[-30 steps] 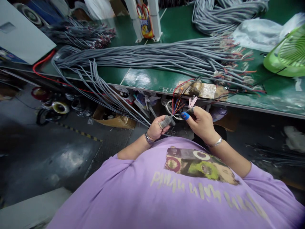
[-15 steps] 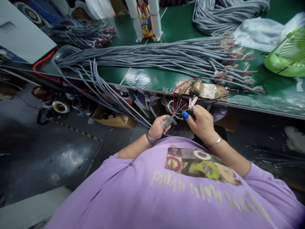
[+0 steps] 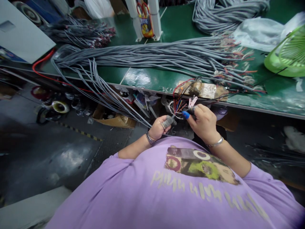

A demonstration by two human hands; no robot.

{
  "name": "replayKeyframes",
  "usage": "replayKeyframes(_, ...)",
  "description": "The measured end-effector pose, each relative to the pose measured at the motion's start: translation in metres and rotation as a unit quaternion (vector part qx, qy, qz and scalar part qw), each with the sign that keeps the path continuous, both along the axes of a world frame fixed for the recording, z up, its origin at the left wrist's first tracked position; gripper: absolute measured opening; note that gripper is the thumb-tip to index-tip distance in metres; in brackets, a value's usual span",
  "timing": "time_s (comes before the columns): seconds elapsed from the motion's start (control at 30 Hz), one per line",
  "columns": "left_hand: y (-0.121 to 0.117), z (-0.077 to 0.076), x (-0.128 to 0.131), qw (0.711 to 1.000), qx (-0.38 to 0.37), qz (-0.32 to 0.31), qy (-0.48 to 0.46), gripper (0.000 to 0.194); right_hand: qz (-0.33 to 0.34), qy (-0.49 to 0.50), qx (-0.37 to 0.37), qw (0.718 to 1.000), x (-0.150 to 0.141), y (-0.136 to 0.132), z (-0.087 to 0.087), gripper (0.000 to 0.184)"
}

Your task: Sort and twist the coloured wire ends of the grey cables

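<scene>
My left hand (image 3: 161, 126) is closed around the end of a grey cable (image 3: 140, 119), its thumb and finger wrapped in grey tape. From that end fan out thin coloured wires (image 3: 177, 106), red, orange, blue, black and white, with some pale strands. Close on the right, my right hand (image 3: 202, 122) pinches at the wire tips; a blue cover sits on one fingertip and grey wrapping on another. It seems to hold a wire from the fan, though its exact hold is too small to see. A pink clip (image 3: 193, 101) stands just behind, at the bench edge.
A long bundle of grey cables (image 3: 133, 55) lies across the green bench (image 3: 143, 81), some hanging over its front edge. A taped wooden block (image 3: 207, 90) sits at that edge. To the right stands a green fan (image 3: 289, 52). Below is a cardboard box (image 3: 114, 117).
My right hand has shifted slightly to the right, away from the cable end. My left hand stays in place with the cable.
</scene>
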State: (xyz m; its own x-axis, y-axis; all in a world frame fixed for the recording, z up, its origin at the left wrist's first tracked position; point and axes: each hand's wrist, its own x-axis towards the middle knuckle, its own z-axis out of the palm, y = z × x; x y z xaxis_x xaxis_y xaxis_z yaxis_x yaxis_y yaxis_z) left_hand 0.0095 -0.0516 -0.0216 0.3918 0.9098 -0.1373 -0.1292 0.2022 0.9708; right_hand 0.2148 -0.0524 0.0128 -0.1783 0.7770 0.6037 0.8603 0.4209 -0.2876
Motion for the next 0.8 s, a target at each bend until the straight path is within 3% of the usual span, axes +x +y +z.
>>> replayKeyframes(0.23, 0.0008, -0.0036, 0.0000, 1.000, -0.003, -0.004, -0.005, 0.050, 0.000, -0.010, 0.002, 1.000, 0.0005, 0.0008, 0.0004, 0.035)
replayKeyframes(0.53, -0.0003, 0.0013, -0.0014, 1.000, -0.019, -0.005, -0.016, 0.052, 0.088, 0.049, -0.021, 0.995, 0.0006, 0.0029, -0.0036, 0.034)
replayKeyframes(0.8, 0.0018, 0.0012, -0.0014, 0.999, -0.033, 0.025, -0.025, 0.052, 0.197, 0.003, -0.054, 0.979, 0.0019, 0.0010, -0.0015, 0.036)
